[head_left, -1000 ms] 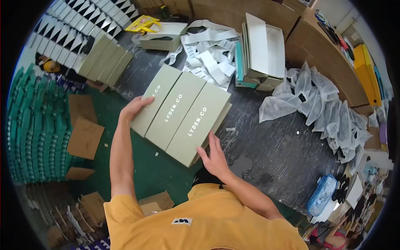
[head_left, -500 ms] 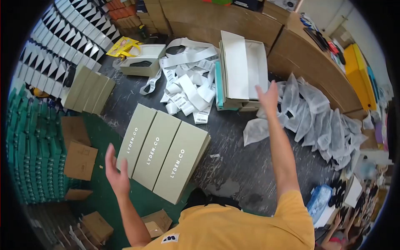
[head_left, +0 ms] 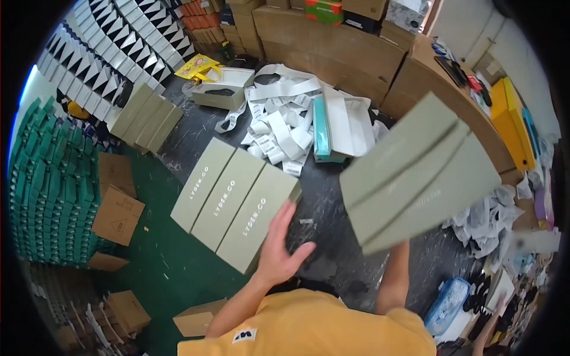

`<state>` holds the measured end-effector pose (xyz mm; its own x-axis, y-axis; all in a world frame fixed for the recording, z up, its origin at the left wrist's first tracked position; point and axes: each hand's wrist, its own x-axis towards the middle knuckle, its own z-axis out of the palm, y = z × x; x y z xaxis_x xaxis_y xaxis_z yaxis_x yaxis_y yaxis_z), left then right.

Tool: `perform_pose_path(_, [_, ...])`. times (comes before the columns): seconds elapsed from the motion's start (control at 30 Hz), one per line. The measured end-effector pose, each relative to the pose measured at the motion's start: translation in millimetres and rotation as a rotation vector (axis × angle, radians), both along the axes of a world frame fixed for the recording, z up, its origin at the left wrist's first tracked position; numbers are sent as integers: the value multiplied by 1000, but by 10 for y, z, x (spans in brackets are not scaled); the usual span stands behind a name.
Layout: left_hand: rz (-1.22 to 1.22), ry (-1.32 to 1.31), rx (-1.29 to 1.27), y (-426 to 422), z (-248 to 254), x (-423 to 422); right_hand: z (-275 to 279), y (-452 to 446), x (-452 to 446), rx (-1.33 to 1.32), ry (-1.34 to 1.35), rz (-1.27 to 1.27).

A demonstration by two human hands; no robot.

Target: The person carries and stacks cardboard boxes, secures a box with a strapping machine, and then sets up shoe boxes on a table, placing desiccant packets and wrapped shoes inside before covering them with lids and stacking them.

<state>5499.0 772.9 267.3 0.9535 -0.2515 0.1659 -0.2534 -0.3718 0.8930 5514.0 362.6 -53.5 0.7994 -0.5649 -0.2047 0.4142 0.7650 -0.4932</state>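
Three olive-grey shoeboxes (head_left: 415,184) side by side are raised and tilted at my right. My right hand is hidden behind them and supports them from below; only the wrist and forearm (head_left: 396,273) show. Another row of three shoeboxes (head_left: 228,202), printed LYDEN.CO, stands left of centre. My left hand (head_left: 280,249) is open beside the rightmost box of that row, thumb spread, fingertips at its side edge. Behind the raised boxes, an open white-lined box (head_left: 356,121) sits beside a teal box (head_left: 321,127).
A heap of white label strips (head_left: 279,127) lies at the back. Translucent plastic bags (head_left: 484,219) are piled at the right. Green boxes (head_left: 56,196) are stacked at the left, near brown cartons (head_left: 119,216). More olive boxes (head_left: 145,118) stand back left.
My right hand has come from the open box at the back and now holds up three shoeboxes. My left hand has moved right, to the other side of the row.
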Motion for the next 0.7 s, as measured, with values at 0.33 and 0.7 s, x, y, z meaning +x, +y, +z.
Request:
perform_pose_path(0.33, [-357,255,288,-422,-1056,-634,2000,531,-2763,-1022,894,375])
perform_pose_path(0.7, [-106,467,409,-1281,-2157,-1028,1010,306,-3630,-519,929,-107])
